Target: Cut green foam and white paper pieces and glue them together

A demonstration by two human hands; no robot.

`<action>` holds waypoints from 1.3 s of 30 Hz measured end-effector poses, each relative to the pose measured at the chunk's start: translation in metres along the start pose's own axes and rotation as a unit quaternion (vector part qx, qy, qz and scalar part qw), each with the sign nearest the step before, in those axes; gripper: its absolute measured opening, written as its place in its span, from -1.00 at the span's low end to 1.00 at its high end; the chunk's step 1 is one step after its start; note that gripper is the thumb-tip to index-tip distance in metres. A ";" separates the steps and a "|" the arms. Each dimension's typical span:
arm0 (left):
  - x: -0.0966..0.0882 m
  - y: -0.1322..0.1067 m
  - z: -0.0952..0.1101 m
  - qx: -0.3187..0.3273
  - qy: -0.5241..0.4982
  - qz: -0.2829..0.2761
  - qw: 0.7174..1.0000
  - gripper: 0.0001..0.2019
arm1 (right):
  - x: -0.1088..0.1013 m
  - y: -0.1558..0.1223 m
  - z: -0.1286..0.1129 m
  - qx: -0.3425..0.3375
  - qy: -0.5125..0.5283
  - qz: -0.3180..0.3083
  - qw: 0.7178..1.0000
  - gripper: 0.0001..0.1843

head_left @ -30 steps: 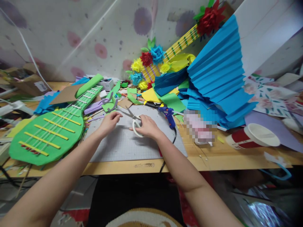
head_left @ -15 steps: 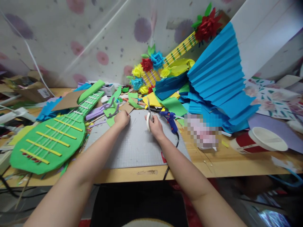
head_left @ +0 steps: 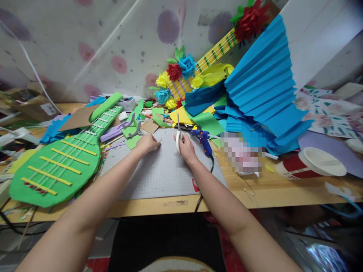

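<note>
Over the grey cutting mat (head_left: 159, 177), my right hand (head_left: 187, 148) is wrapped round a pair of white-handled scissors (head_left: 178, 141), its blades pointing away from me. My left hand (head_left: 148, 144) is pinched at the mat's left half, with a thin dark sliver (head_left: 160, 141) showing at the fingertips; its kind is too small to tell. Just right of the scissors lies a blue glue gun (head_left: 203, 139) with its black cord running toward me. Green paper scraps (head_left: 132, 142) and a brown cardboard piece (head_left: 149, 127) lie beyond my left hand.
At the left rests a green paper lute (head_left: 56, 166) with yellow strips. A flowered yellow paper guitar (head_left: 215, 53) leans at the back beside pleated blue paper (head_left: 263, 87). A red and white paper cup (head_left: 312, 164) lies on its side at the right.
My left hand has moved slightly right and lower, and a thin sliver now shows at its fingertips. The right hand still holds the scissors in nearly the same place. The view has shifted slightly.
</note>
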State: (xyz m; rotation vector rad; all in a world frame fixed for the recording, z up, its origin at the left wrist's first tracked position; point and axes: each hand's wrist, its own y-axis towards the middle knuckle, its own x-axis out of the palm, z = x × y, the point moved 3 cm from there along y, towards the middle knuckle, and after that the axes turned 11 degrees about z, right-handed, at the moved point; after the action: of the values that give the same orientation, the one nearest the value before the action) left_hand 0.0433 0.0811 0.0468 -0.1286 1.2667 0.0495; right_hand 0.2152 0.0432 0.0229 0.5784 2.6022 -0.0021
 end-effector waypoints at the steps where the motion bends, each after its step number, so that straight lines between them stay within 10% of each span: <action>1: 0.000 0.000 0.000 -0.003 -0.002 0.001 1.000 -0.80 | 0.000 0.000 0.001 0.001 0.005 0.000 1.000 -0.58; 39: -0.002 0.007 0.007 0.035 0.093 0.063 0.993 -0.80 | 0.003 0.006 0.007 0.022 0.025 0.000 0.999 -0.58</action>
State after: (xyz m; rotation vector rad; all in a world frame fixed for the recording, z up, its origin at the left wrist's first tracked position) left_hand 0.0488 0.0892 0.0501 0.0072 1.4599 0.1030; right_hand 0.2184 0.0490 0.0165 0.6019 2.6557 -0.0455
